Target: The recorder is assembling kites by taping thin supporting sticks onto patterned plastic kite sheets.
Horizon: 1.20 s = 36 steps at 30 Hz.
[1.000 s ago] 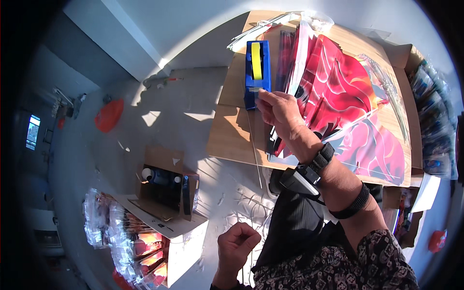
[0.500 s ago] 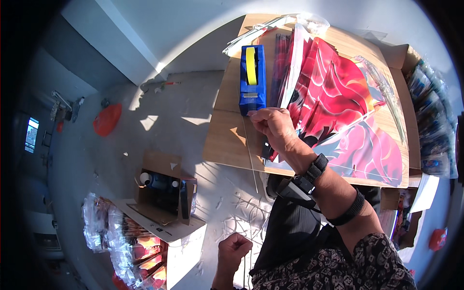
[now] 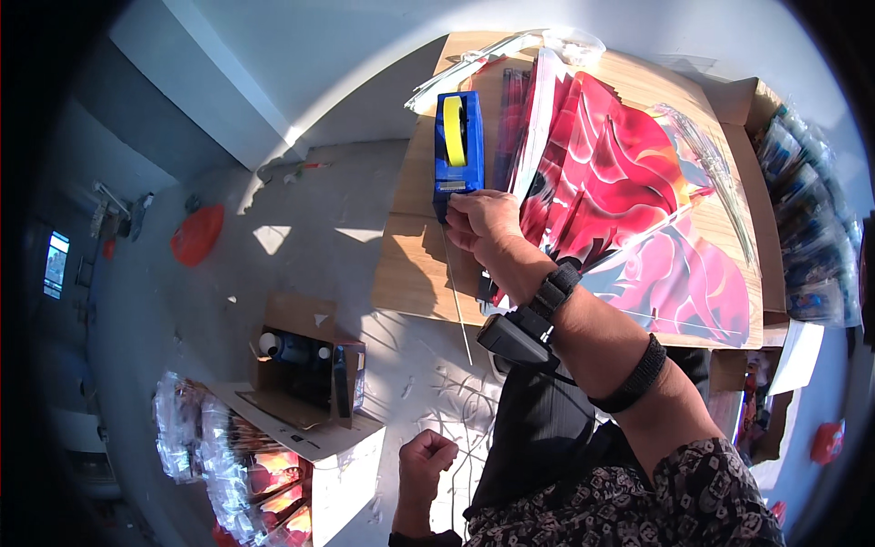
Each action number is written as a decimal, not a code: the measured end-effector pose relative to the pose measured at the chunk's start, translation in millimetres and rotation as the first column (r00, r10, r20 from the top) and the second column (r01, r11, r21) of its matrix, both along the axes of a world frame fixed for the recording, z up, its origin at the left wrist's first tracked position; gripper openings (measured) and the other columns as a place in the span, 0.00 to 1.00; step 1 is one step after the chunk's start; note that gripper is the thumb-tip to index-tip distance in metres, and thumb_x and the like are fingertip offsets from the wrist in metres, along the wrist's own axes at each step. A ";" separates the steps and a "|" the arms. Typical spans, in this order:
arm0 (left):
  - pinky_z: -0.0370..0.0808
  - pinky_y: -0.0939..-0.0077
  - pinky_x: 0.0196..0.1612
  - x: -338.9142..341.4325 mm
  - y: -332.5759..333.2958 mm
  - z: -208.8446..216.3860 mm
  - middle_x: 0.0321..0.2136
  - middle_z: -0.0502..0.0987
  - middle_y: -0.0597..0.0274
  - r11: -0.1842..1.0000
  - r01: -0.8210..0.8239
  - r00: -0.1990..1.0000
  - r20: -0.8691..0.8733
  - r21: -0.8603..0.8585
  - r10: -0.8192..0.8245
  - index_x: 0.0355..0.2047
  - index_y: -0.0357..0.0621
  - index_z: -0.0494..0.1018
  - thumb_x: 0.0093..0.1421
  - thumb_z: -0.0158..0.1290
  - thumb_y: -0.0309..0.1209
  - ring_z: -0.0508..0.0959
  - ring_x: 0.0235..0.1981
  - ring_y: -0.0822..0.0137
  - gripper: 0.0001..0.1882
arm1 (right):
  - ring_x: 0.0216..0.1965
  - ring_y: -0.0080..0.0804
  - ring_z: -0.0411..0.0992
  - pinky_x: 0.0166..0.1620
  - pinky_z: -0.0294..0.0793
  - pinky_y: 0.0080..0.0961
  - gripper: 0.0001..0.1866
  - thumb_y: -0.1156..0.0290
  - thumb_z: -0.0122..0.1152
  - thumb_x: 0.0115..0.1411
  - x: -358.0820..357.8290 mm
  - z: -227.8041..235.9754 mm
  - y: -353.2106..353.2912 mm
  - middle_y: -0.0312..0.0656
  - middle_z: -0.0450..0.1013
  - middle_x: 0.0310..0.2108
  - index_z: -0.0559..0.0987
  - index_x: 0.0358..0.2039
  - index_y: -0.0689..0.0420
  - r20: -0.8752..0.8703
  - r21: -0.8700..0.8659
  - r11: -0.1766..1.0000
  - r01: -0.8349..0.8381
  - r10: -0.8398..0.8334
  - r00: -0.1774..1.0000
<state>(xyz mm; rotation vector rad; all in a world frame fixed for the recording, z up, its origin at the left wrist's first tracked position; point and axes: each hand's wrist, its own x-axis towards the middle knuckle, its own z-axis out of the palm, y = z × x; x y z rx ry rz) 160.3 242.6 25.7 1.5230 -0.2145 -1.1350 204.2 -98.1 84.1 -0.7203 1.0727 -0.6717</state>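
Observation:
My right hand (image 3: 488,219) is closed in a pinch at the cutter end of a blue tape dispenser (image 3: 460,137) with a yellow roll. What its fingertips hold is hidden. A thin rod (image 3: 458,296) runs from beside those fingertips down past the table's near edge; whether they grip it is unclear. Beside that hand lies a fanned stack of printed red sheets (image 3: 611,159), with a paler pink sheet (image 3: 688,278) nearer me. My left hand (image 3: 427,456) hangs low by my knee, its fingers curled into a fist; anything inside is hidden.
Thin rods (image 3: 725,173) lie along the table's right side, near a clear bowl (image 3: 574,46) and white strips (image 3: 469,68) at the back. A carton of bagged goods (image 3: 802,219) flanks the table. An open cardboard box (image 3: 301,356) and plastic-wrapped packs (image 3: 228,447) stand left.
The whole view has shifted slightly, moving the table and dispenser left in the picture. My right hand stays at the dispenser's cutter end, its wrist slightly turned. My left hand remains a fist.

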 end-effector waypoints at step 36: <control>0.65 0.83 0.30 -66.9 -195.4 56.9 0.29 0.72 0.67 0.622 0.773 0.329 0.756 0.129 -0.566 0.27 0.39 0.70 0.55 0.56 0.27 0.66 0.25 0.78 0.05 | 0.19 0.15 0.65 0.23 0.61 0.12 0.03 0.80 0.63 0.50 -507.4 -51.8 47.4 0.33 0.71 0.18 0.77 0.23 0.62 -0.077 -0.440 0.768 0.466 -0.549 0.832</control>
